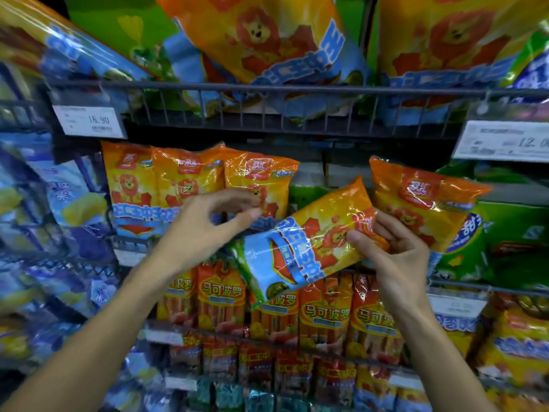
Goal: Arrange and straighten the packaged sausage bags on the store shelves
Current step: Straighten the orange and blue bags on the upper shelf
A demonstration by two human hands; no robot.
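Sausage bag (pixel 309 239), crinkly glossy film, tilted: right hand (pixel 395 248) grips it; left hand (pixel 205 224) open.

The tilted sausage bag (pixel 306 239) is orange and yellow (red lion print), banded blue.

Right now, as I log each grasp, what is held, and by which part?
The right hand grips the tilted orange-and-blue plastic sausage bag near its upper orange end. The left hand is open, fingertips near the bag's edge; contact cannot be told.
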